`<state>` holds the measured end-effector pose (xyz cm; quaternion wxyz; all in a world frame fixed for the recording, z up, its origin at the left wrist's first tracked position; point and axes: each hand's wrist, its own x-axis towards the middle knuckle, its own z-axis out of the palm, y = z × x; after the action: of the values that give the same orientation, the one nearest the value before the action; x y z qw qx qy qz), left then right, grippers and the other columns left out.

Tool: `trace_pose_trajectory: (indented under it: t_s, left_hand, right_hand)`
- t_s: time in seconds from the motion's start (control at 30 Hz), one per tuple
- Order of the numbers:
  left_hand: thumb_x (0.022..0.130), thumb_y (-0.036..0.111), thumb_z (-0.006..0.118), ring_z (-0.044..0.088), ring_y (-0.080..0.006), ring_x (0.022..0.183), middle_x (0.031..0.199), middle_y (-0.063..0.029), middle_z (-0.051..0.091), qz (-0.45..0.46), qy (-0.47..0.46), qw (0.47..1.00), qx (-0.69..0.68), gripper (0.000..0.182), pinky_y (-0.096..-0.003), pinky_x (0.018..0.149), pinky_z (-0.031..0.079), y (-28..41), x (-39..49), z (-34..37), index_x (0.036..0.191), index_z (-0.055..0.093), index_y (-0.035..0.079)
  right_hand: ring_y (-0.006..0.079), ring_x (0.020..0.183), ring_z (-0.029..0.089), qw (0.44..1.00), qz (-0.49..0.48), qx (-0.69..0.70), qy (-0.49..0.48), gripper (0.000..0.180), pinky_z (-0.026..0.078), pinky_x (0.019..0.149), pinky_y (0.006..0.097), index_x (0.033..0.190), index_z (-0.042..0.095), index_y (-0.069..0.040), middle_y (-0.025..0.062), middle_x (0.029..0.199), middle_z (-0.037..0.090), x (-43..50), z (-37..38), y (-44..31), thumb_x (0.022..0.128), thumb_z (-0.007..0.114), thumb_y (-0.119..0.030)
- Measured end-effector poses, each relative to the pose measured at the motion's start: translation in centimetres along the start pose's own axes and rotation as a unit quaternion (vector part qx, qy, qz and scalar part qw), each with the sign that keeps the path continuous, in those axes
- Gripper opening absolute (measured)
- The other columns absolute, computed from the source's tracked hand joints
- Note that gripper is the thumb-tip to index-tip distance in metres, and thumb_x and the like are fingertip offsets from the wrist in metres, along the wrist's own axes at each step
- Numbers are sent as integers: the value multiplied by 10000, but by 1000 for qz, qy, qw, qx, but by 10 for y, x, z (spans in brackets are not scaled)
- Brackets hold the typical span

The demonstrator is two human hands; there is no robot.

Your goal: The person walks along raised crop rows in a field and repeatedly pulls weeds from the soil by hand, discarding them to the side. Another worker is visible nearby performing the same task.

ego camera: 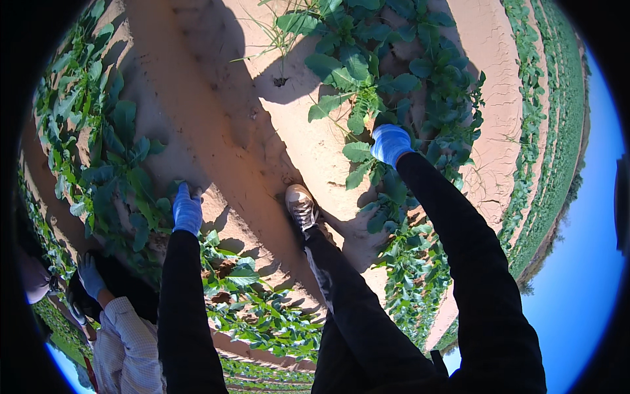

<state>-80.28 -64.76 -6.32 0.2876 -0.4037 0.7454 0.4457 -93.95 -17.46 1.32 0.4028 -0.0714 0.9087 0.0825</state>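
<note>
My left hand (pixel 188 209), in a blue knit glove, hovers at the edge of the left row of leafy plants (pixel 110 162). Its thumb stands apart from the fingers, and a small leaf is close to the fingertips. Nothing shows between them. On the other side, my right hand (pixel 391 144), in a matching glove, reaches into the right row of leafy crop plants (pixel 357 69). Its back faces me and the fingers are bent down out of sight among the leaves, so whether they grip a stem is hidden.
A sandy furrow (pixel 197 93) runs between the rows, with my sneaker (pixel 301 207) planted in it. Grass weeds (pixel 283 37) grow at the top. At lower left another person in a checked shirt (pixel 125 340) has a gloved hand (pixel 89 276) near the plants.
</note>
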Motion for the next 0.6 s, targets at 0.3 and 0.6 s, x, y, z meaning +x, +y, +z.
trace_pose_trajectory:
  t_s: [0.3, 0.6]
  left_hand:
    - [839, 115, 543, 532, -146, 763, 1021, -126, 509, 9, 4, 1000, 28, 357, -247, 629, 476, -3, 1, -1, 1149, 422, -16]
    - [844, 121, 534, 538, -112, 655, 932, -81, 559, -26, -1, 998, 63, 456, -241, 522, 438, 11, -6, -4, 1250, 351, 20]
  right_hand:
    - [281, 743, 598, 993, 22, 100, -58, 259, 469, 676, 360, 740, 638, -52, 141, 785, 623, -5, -26, 9, 658, 658, -296]
    - [247, 834, 586, 835, -222, 499, -67, 364, 451, 760, 320, 1043, 558, -25, 149, 964, 600, -97, -34, -46, 733, 654, -189]
